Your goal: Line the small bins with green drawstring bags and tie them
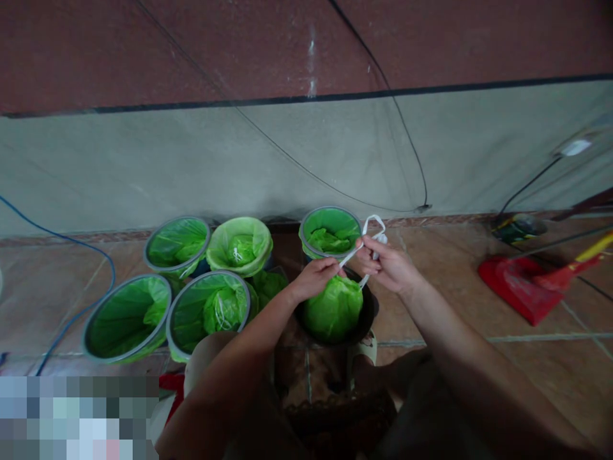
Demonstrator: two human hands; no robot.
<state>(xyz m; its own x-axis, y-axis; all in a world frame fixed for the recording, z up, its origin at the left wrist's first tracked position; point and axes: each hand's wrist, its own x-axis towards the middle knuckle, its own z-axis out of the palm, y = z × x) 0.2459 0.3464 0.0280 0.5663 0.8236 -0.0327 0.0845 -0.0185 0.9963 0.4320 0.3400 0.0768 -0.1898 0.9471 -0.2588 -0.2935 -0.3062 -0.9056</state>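
Note:
A white drawstring (374, 220) stretches between my two hands, above a green plastic bag (335, 313). The bag sits bunched in a dark round bin (368, 316) between my feet. My left hand (313, 279) is closed on the string near the gathered top of the bag. Slightly higher and to the right, my right hand (385, 262) pinches the string, and a loop of it sticks up past the fingers. Just behind the dark bin stands a grey-rimmed bin (330, 214) lined with green plastic.
At the left stand several lined bins (168, 319), some holding bunched green bags with white strings. A red dustpan (517, 287) lies right on the tiled floor. A blue cable (113, 268) runs along the left, and black cables (407, 121) hang against the wall (191, 160).

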